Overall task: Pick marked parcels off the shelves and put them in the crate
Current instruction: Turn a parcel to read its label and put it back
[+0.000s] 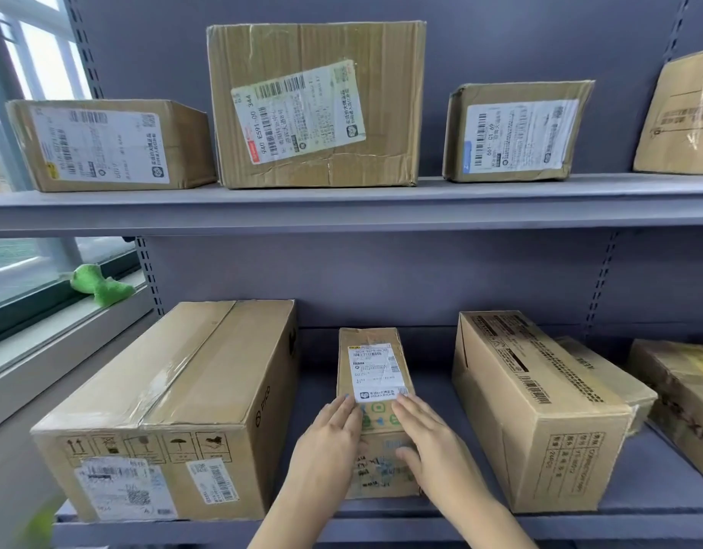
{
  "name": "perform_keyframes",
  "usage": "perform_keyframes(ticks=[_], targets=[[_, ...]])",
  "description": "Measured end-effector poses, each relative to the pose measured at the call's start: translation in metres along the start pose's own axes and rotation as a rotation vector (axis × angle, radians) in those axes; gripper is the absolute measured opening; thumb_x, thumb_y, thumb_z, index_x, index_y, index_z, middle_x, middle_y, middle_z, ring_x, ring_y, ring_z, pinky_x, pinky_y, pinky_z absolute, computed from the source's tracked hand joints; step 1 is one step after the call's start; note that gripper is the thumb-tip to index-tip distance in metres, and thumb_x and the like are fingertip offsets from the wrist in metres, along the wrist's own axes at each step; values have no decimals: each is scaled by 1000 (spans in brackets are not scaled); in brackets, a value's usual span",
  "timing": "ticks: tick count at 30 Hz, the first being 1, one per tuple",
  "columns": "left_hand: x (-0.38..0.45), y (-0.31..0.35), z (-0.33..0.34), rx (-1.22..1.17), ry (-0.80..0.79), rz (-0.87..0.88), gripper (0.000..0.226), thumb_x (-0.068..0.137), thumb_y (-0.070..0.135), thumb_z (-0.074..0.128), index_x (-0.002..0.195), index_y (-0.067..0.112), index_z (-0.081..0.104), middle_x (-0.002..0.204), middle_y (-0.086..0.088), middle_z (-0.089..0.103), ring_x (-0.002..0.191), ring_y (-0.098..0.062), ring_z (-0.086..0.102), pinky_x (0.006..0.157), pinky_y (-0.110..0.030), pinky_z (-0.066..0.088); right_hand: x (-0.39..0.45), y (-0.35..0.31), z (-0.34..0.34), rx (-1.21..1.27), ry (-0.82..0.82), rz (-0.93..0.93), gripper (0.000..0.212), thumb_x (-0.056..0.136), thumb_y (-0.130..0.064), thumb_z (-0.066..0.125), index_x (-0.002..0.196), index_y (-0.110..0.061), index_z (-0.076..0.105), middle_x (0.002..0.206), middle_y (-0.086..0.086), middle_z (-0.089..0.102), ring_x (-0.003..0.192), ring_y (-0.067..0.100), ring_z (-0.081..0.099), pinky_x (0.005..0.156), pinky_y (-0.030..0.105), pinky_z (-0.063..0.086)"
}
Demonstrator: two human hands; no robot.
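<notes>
A small narrow cardboard parcel (pixel 371 350) with a white shipping label lies on the lower shelf (pixel 421 525), between two bigger boxes. My left hand (pixel 328 441) lies flat on the near left part of its top, fingers straight. My right hand (pixel 429 437) rests on the near right part, fingers straight on top and the thumb against the parcel's front face. Both hands touch the parcel. No crate is in view.
A large box (pixel 175 410) stands to the parcel's left and a long box (pixel 540 410) to its right, with another (pixel 682 390) at the far right. The upper shelf (pixel 341 204) carries several labelled boxes. A green plush toy (pixel 100 285) lies on the window sill at left.
</notes>
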State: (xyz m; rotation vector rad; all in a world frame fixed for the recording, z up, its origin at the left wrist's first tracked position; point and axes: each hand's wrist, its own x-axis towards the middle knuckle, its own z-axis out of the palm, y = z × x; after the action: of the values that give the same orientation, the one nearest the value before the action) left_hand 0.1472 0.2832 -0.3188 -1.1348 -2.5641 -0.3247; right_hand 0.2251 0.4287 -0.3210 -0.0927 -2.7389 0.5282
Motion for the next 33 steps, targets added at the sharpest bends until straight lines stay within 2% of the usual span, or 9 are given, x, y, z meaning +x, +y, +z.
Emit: perform_keyframes(ticks=[2,4,13,22,24,26,28,30,33], targets=[[7,-3,1,-31,-42,-6,60,90,30,57,142,11,35,152,-2,29,142,-12,23,110,-17,25,8,3,3,11,15,0,63,93,-16,52,147,-17,19,156,-6,12,136,-3,-6,106,9,-6],[14,-7,4,-60,-53,-15,55,98,27,42,147,15,21,157,4,14,145,-8,7,112,-15,16,15,6,4,15,20,8,63,93,-16,52,147,-17,19,156,-7,12,142,0,2,105,6,-5],[32,-20,20,-72,10,-2,54,98,28,40,147,16,20,157,4,15,145,-7,5,111,-13,12,37,16,11,48,38,31,64,91,-13,54,146,-17,23,155,-9,17,134,-9,3,103,3,-3],[32,-22,21,-138,33,-1,52,97,27,42,145,16,24,156,3,17,145,-11,10,111,-16,19,38,10,10,72,60,71,66,89,-9,56,146,-18,25,154,-10,19,132,-11,4,104,3,-1],[31,-22,16,-142,40,27,57,86,24,61,137,12,40,147,-4,37,139,-20,30,106,-22,33,33,7,6,107,72,93,65,89,-11,57,146,-19,25,154,-10,19,138,-6,6,107,7,4],[28,-22,12,-155,41,95,72,56,25,86,119,11,55,121,-8,62,115,-26,59,87,-27,51,23,4,5,156,117,115,64,90,-15,55,145,-22,25,154,-12,17,142,-1,5,109,10,7],[27,-17,14,-166,107,149,82,41,25,91,112,15,52,112,-10,67,104,-29,65,78,-29,54,9,2,4,196,183,128,61,89,-17,55,144,-25,28,151,-16,14,141,-2,4,111,12,10],[25,-3,14,-219,154,206,78,46,22,90,113,17,50,118,-13,65,109,-31,62,80,-29,53,-7,5,0,210,275,136,56,88,-16,57,140,-22,37,146,-19,15,138,-8,3,113,13,13],[26,19,18,-234,203,275,65,56,23,83,113,17,52,118,-12,65,109,-33,62,84,-31,49,-34,18,-16,180,452,194,46,85,-11,63,129,-18,53,140,-19,25,131,-14,3,103,-2,7]])
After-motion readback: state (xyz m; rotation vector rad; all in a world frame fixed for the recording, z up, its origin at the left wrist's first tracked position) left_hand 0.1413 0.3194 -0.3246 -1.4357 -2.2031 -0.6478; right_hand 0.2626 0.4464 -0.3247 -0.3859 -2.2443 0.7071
